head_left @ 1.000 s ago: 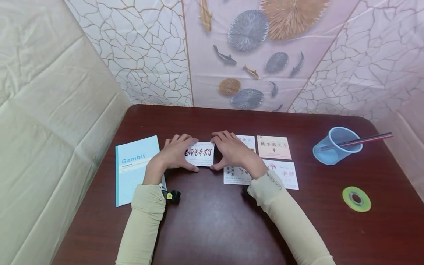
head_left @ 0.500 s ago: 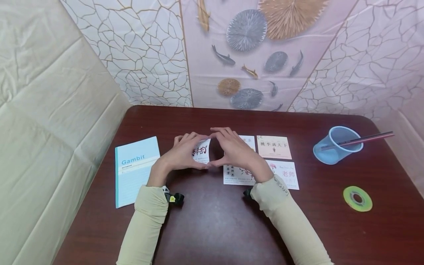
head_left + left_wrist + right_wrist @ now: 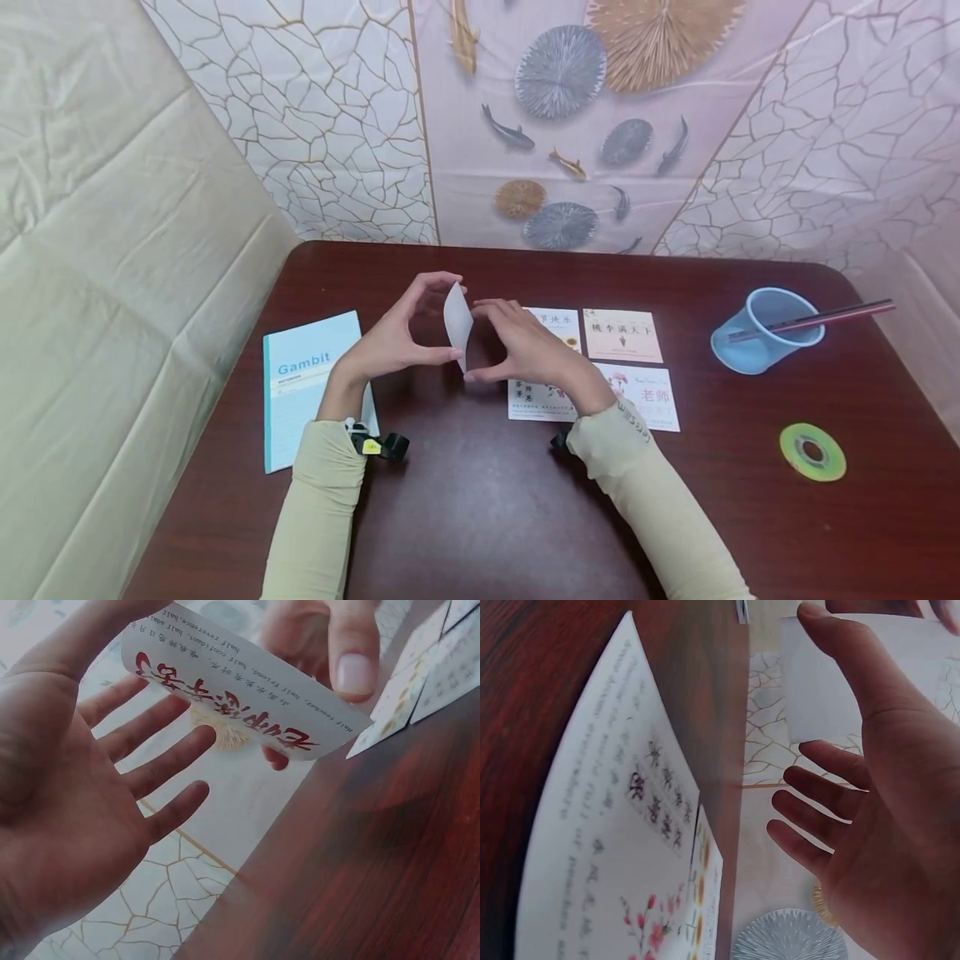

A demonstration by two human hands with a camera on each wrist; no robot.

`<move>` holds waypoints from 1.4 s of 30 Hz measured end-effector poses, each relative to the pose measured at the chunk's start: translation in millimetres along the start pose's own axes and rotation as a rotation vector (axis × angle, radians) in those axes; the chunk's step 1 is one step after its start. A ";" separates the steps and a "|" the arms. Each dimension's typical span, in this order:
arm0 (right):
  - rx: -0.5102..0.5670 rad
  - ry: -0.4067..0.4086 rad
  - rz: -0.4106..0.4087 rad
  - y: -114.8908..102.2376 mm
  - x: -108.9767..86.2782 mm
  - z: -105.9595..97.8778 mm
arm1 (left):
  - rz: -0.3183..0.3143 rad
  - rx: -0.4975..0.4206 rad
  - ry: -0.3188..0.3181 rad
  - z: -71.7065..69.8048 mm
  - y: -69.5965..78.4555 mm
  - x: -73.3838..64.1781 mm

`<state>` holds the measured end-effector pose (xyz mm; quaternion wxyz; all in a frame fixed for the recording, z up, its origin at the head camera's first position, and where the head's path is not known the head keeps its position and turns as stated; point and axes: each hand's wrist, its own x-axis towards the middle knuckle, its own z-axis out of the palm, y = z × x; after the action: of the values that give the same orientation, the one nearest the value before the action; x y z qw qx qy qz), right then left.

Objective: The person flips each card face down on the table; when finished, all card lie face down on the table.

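A white card (image 3: 458, 325) stands tilted above the table between the two hands, its blank back towards the head camera. In the left wrist view the card's printed face (image 3: 247, 667) shows red Chinese lettering. My left hand (image 3: 386, 342) holds it by opposite edges, thumb low and fingertips high. Thumb and a fingertip of my right hand (image 3: 534, 354) pinch the card's near end, as the right wrist view shows at the card's blank side (image 3: 825, 682); the other right fingers (image 3: 810, 810) are spread.
Printed cards (image 3: 622, 335) lie edge to edge at the right hand, partly hidden by it. A Gambit notebook (image 3: 307, 400) lies at left. At right are a tipped blue cup (image 3: 738, 346) with a dark pencil-like stick (image 3: 840, 314) and a green tape roll (image 3: 795, 450).
The card has gone from facing up with its red print visible to standing on edge, blank back showing. The left hand has lifted and turned; the right hand has come in closer.
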<state>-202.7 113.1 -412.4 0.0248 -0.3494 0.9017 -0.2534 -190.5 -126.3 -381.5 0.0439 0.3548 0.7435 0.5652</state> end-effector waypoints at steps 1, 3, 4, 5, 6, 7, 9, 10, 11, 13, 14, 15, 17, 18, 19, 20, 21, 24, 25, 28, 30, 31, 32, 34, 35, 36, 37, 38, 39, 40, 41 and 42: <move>0.002 0.001 0.003 1.0 -0.4 0.6 | 0.005 -0.016 0.000 -0.3 4.0 -0.1; 0.005 0.006 0.013 3.0 -1.5 0.9 | 0.004 -0.019 0.001 -2.0 8.9 0.0; 0.006 0.008 0.020 3.8 -2.2 0.5 | -0.004 -0.009 0.002 -3.5 9.6 -0.4; 0.002 0.010 0.026 5.0 -3.1 0.0 | -0.019 0.003 0.004 -5.6 9.5 -1.2; -0.005 0.011 0.032 6.1 -4.1 -0.8 | -0.043 0.026 0.007 -8.1 6.9 -2.9; -0.012 0.010 0.040 7.1 -5.0 -1.8 | -0.068 0.055 0.012 -11.3 3.9 -4.7; -0.043 0.002 0.056 9.1 -6.9 -3.8 | -0.138 0.148 0.020 -18.3 -4.1 -9.0; -0.061 -0.005 0.064 9.8 -7.9 -4.8 | -0.171 0.209 0.020 -21.5 -8.5 -11.2; -0.083 -0.013 0.071 10.5 -8.7 -5.7 | -0.210 0.279 0.015 -24.1 -12.9 -13.1; -0.123 -0.035 0.085 11.7 -9.7 -6.6 | -0.282 0.428 -0.011 -27.4 -20.5 -15.2; -0.143 -0.048 0.092 12.2 -10.0 -6.6 | -0.322 0.499 -0.034 -27.5 -23.5 -15.5; -0.164 -0.063 0.100 12.7 -10.1 -6.4 | -0.356 0.560 -0.062 -26.8 -26.6 -15.5; -0.192 -0.097 0.112 14.0 -10.1 -5.1 | -0.421 0.646 -0.118 -23.7 -31.5 -14.8; -0.207 -0.116 0.117 14.7 -9.9 -4.2 | -0.450 0.675 -0.143 -22.0 -33.4 -14.3; -0.219 -0.133 0.122 15.2 -9.7 -3.3 | -0.479 0.696 -0.162 -20.1 -34.6 -13.9; -0.232 -0.146 0.124 15.4 -9.6 -2.4 | -0.499 0.710 -0.176 -18.4 -35.4 -13.4; -0.243 -0.157 0.125 15.7 -9.5 -1.5 | -0.512 0.721 -0.184 -17.0 -36.0 -13.2; -0.258 -0.166 0.124 15.6 -10.4 -0.5 | -0.541 0.733 -0.186 -13.3 -34.7 -12.3; -0.251 -0.162 0.124 15.5 -11.7 -1.1 | -0.552 0.731 -0.184 -11.9 -33.8 -12.1; -0.218 -0.132 0.126 19.0 -20.8 -6.7 | -0.565 0.723 -0.176 -6.3 -33.2 -11.1; -0.196 -0.101 0.132 26.9 -31.3 -14.4 | -0.549 0.721 -0.167 -0.5 -32.9 -8.7; -0.192 -0.089 0.135 32.8 -37.4 -19.5 | -0.533 0.725 -0.166 3.3 -33.5 -6.8; -0.193 -0.083 0.144 39.8 -43.8 -25.3 | -0.510 0.729 -0.164 7.8 -33.9 -4.1; -0.217 -0.089 0.170 55.4 -53.5 -37.6 | -0.462 0.735 -0.171 19.5 -33.4 5.2; -0.228 -0.102 0.194 62.9 -55.7 -43.8 | -0.448 0.742 -0.177 26.5 -33.4 11.6; -0.244 -0.120 0.217 68.5 -56.7 -49.6 | -0.444 0.746 -0.184 33.7 -32.7 18.7; -0.262 -0.144 0.238 73.0 -56.1 -54.6 | -0.443 0.755 -0.194 40.6 -32.0 26.2; -0.282 -0.172 0.262 76.3 -54.0 -58.2 | -0.447 0.759 -0.203 47.1 -30.6 33.8; -0.297 -0.198 0.279 78.0 -50.5 -60.7 | -0.450 0.767 -0.208 53.0 -29.9 41.0; -0.312 -0.221 0.302 80.3 -50.2 -64.3 | -0.453 0.780 -0.216 60.9 -28.4 50.9; -0.321 -0.247 0.318 81.8 -49.5 -67.1 | -0.460 0.789 -0.219 68.2 -27.1 59.6; -0.324 -0.263 0.329 82.6 -49.5 -68.9 | -0.460 0.796 -0.220 74.7 -26.1 66.8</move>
<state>-231.6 227.1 -398.2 0.1263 -0.2275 0.9642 -0.0506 -217.9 -30.1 -408.6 0.1070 0.2280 0.9525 0.1711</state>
